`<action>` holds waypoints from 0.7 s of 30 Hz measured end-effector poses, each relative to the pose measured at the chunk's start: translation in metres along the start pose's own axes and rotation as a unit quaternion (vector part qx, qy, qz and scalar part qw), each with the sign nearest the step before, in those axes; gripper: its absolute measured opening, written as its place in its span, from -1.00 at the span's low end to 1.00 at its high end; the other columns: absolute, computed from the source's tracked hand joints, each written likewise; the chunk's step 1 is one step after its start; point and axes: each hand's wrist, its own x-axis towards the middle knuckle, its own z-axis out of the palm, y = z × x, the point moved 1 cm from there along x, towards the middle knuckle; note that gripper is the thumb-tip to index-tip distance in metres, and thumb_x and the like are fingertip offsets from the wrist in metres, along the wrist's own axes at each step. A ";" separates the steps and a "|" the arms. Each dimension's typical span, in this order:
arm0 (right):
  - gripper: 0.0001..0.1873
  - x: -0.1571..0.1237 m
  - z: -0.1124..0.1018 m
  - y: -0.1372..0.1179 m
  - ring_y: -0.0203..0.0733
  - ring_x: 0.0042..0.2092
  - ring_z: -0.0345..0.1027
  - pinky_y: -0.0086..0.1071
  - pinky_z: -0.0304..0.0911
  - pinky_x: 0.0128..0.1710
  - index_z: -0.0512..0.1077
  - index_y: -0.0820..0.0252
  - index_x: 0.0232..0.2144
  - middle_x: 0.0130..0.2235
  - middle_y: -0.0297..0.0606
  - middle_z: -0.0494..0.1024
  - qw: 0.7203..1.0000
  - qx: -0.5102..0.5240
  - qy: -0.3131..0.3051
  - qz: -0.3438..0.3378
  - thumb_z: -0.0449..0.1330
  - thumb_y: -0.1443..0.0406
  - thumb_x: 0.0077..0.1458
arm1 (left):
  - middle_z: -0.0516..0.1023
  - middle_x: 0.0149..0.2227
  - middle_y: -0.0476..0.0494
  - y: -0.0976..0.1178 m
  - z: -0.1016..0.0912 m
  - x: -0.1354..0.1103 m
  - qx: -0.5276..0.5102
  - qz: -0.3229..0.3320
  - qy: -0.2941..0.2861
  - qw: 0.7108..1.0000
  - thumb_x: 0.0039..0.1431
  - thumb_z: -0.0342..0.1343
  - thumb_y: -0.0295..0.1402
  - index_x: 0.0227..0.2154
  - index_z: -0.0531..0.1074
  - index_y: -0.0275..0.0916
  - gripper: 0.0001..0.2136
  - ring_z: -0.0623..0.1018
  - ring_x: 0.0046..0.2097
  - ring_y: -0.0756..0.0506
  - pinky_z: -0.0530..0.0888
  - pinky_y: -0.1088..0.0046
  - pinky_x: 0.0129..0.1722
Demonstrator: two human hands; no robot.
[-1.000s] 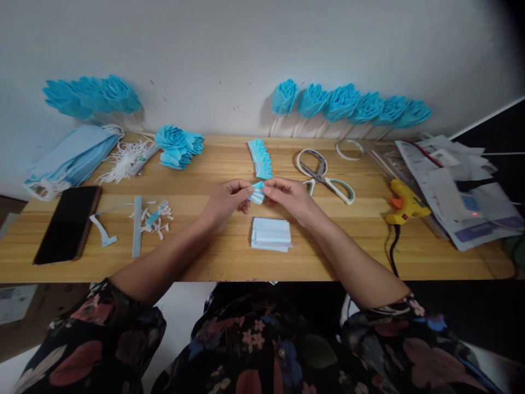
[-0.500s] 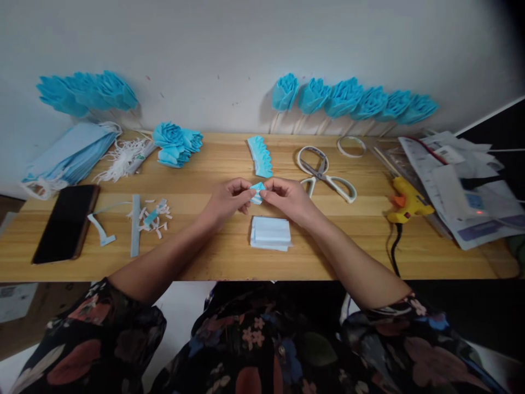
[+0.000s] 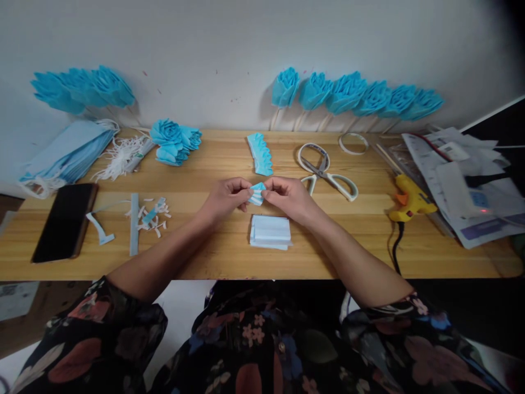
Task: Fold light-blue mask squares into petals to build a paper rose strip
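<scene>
Between both hands, over the middle of the table, is a small folded piece of blue-and-white fabric (image 3: 257, 195) with white stripes. My left hand (image 3: 227, 198) pinches its left side, and my right hand (image 3: 286, 198) pinches its right side. Just beyond the fingers lies a row of overlapping blue folded petals (image 3: 260, 154). Nearer to me, below the hands, rests a stack of pale blue fabric pieces (image 3: 269, 231). Right of my right hand are white-handled scissors (image 3: 324, 174), lying across a roll of tape (image 3: 302, 158).
Blue fabric flowers on sticks (image 3: 348, 93) lean against the wall, with more flowers (image 3: 174, 141) on the table. At left are face masks (image 3: 69, 150), white ear loops (image 3: 118, 156), a phone (image 3: 65, 223) and scraps (image 3: 155, 214). A yellow glue gun (image 3: 412, 200) and papers (image 3: 488, 230) lie right.
The folded piece has turned slightly between my fingers, so more of its white stripes show. My hands stay in nearly the same place; the view has shifted a little.
</scene>
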 end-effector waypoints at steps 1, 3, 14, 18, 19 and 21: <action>-0.83 0.000 -0.001 0.000 -0.33 -0.42 0.22 -0.39 0.14 -0.36 0.45 0.21 -0.44 -0.46 -0.37 0.46 1.000 0.003 0.000 -0.002 0.21 0.20 0.00 | 0.45 -0.57 0.04 0.000 0.000 0.000 -0.004 0.000 0.005 1.000 -0.04 0.27 -0.29 -0.50 0.44 -0.30 -0.82 0.40 -0.58 0.10 0.39 0.58 -0.54; -0.83 0.001 -0.002 0.001 -0.31 -0.40 0.25 -0.37 0.17 -0.33 0.48 0.21 -0.41 -0.44 -0.36 0.48 1.000 0.013 -0.002 -0.003 0.21 0.21 0.00 | 0.45 -0.58 0.04 0.000 0.000 0.001 -0.012 0.001 0.012 1.000 -0.04 0.28 -0.28 -0.51 0.44 -0.30 -0.81 0.40 -0.58 0.10 0.39 0.58 -0.54; -0.73 0.001 -0.006 0.000 -0.29 -0.39 0.26 -0.35 0.18 -0.31 0.47 0.19 -0.42 -0.45 -0.35 0.45 0.998 0.061 0.009 0.015 0.27 0.09 0.04 | 0.46 -0.60 0.01 0.002 -0.002 0.000 -0.043 -0.003 0.029 0.999 0.00 0.31 -0.25 -0.50 0.42 -0.29 -0.77 0.42 -0.58 0.08 0.43 0.57 -0.52; -0.75 0.001 -0.004 0.000 -0.32 -0.41 0.21 -0.36 0.14 -0.32 0.44 0.19 -0.45 -0.46 -0.38 0.44 0.999 0.036 0.014 -0.001 0.27 0.12 0.03 | 0.46 -0.55 -0.01 0.003 0.000 -0.002 -0.062 -0.014 0.010 0.998 0.07 0.25 -0.16 -0.46 0.45 -0.29 -0.74 0.45 -0.52 0.05 0.47 0.55 -0.49; -0.75 0.000 -0.003 0.000 -0.32 -0.41 0.21 -0.36 0.14 -0.33 0.44 0.19 -0.45 -0.46 -0.37 0.44 0.999 0.031 0.013 -0.003 0.26 0.11 0.04 | 0.46 -0.54 -0.01 0.003 0.000 -0.002 -0.062 -0.014 0.007 0.998 0.07 0.25 -0.14 -0.44 0.45 -0.29 -0.72 0.46 -0.51 0.05 0.47 0.54 -0.49; -0.75 0.000 -0.001 0.000 -0.32 -0.41 0.21 -0.37 0.13 -0.34 0.45 0.20 -0.44 -0.45 -0.36 0.46 1.000 0.020 0.009 -0.007 0.25 0.12 0.05 | 0.45 -0.52 0.00 0.002 0.001 -0.002 -0.050 -0.011 0.000 0.999 0.03 0.29 -0.14 -0.43 0.46 -0.29 -0.71 0.45 -0.50 0.06 0.47 0.55 -0.48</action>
